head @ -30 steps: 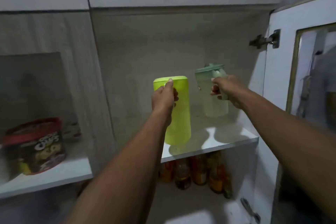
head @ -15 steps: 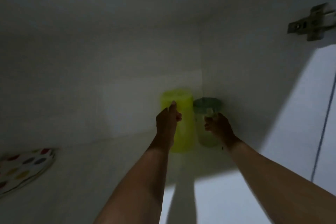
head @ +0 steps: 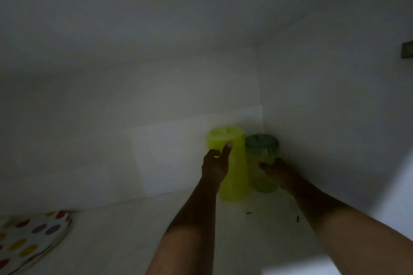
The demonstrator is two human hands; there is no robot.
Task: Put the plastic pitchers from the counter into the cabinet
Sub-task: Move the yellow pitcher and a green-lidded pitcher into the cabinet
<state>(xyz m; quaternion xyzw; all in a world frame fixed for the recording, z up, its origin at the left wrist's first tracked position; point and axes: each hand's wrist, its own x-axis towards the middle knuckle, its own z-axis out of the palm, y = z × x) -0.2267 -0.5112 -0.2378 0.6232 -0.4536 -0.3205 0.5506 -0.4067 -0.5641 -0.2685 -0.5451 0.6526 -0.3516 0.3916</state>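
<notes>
A tall yellow-green pitcher stands upright on the white cabinet shelf, deep in the back right corner. Touching its right side is a shorter pale green pitcher with a darker green lid. My left hand is on the near left side of the yellow-green pitcher, fingers curled at its handle and thumb pointing up along its wall. My right hand is at the near right side of the pale green pitcher, fingers against it. The cabinet is dark, so the right fingers are hard to make out.
A white plate with coloured dots lies at the shelf's near left. The cabinet's right wall runs close beside the pale green pitcher, with a metal hinge at the right edge. Small dark specks lie on the shelf.
The view has gone from a lower shelf to an upper one. Both pitchers went deeper into the back right corner and now rest on the shelf. My left thumb has lifted.
</notes>
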